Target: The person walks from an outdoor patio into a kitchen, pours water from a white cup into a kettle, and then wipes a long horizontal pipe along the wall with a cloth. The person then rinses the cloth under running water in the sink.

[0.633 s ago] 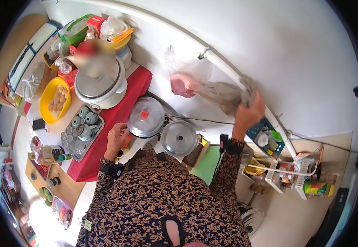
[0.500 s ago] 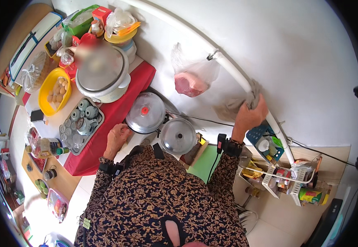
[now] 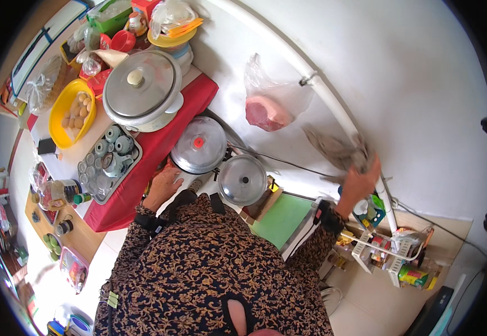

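The long white pipe (image 3: 333,103) slants down past the fingers of the right hand (image 3: 365,176), and a lidded pot (image 3: 198,144) sits just beyond those of the left hand (image 3: 164,188) — whether these are spread or closed, I cannot tell. The right fingers pinch a grey cloth (image 3: 336,150) at the pipe; its long axis slants, loose end pointing up and left of them. This looks like wiping — the next move calls for a firm hold.

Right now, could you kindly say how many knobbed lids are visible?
3: the cream-knobbed lid on the cooker, the red-knobbed lid near the left hand, and the black-knobbed lid right of that. Others may be hidden.
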The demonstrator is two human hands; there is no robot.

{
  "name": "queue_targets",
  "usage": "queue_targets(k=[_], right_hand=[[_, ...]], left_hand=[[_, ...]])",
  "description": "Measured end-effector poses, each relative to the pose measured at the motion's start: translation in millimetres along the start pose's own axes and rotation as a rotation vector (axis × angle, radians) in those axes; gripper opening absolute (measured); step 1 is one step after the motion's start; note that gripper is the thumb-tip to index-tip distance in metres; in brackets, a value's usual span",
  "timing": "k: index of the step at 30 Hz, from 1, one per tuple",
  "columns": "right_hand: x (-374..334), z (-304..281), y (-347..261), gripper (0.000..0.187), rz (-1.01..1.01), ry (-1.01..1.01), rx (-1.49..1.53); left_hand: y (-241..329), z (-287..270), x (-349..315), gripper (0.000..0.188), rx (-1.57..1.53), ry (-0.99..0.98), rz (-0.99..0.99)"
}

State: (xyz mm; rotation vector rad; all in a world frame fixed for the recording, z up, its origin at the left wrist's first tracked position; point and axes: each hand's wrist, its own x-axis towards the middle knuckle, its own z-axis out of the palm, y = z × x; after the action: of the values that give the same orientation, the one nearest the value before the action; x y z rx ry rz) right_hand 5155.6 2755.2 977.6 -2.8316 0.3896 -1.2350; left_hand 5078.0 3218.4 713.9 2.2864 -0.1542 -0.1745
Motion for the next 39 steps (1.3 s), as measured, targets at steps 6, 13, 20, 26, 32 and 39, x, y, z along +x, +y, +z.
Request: queue_targets(k=[6, 13, 20, 26, 32, 39], right_hand=[[3, 26, -24, 0.053, -0.015, 0.063, -0.018], [33, 45, -85, 0.059, -0.244, -0.169, 0.261], [40, 31, -67, 0.054, -0.297, -0.236, 0.233], [23, 11, -16, 0.049, -0.244, -0.211, 0.204], [7, -17, 49, 0.046, -0.218, -0.178, 0.027], [-1, -39, 90, 0.056, -0.072, -0.332, -0.045]], left_hand=[[-24, -6, 1, 0.029, 0.07, -0.114, -0.145], [-21, 26, 43, 0.03, 0.031, -0.13, 0.101], [0, 36, 58, 0.032, 0.094, -0.275, 0.189], [-20, 33, 2, 0.033, 0.209, -0.175, 0.121], [-27, 37, -94, 0.033, 0.276, -0.218, 0.071], [-6, 54, -151, 0.037, 0.358, -0.395, 0.042]])
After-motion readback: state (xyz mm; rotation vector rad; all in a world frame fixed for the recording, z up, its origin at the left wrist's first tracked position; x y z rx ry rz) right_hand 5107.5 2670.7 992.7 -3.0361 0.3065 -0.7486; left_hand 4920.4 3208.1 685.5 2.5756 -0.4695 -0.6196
